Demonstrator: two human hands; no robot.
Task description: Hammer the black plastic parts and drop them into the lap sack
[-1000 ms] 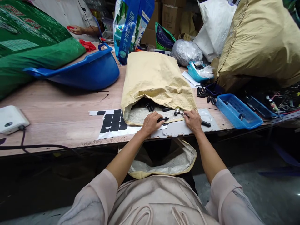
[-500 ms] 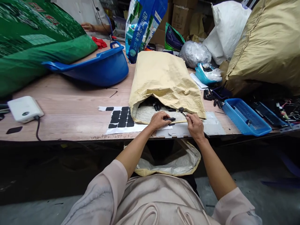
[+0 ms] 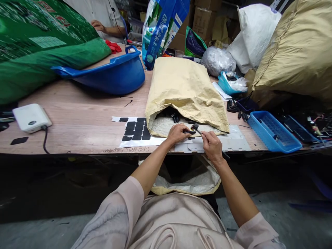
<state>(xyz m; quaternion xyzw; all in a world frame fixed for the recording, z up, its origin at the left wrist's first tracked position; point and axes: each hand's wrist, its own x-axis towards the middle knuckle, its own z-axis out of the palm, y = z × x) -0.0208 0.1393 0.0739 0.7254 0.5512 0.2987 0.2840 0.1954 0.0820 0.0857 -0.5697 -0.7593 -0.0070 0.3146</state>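
My left hand (image 3: 177, 133) is closed on a small black elongated part (image 3: 191, 132) at the table's front edge, before the open mouth of a cream paper sack (image 3: 184, 81). My right hand (image 3: 212, 147) grips a small hammer (image 3: 198, 129) with a dark rounded head and a metal shaft. Its black handle end sticks out below my palm. The hammer head is right by the black part; I cannot tell whether they touch. More black parts (image 3: 175, 117) lie inside the sack's mouth. Under my hands is a grey-white board (image 3: 234, 138).
A sheet of black stickers (image 3: 135, 129) lies left of the sack. Around stand a blue basin (image 3: 109, 77), a white box with a cable (image 3: 31, 117), a blue basket (image 3: 275, 133) and large sacks (image 3: 301, 48). An open sack (image 3: 189, 186) hangs below the edge. Another person's hand (image 3: 98, 26) is across the table.
My right hand has moved left and slightly down, bringing the hammer head close to the black part. My left hand keeps its hold. The whole view has shifted slightly.
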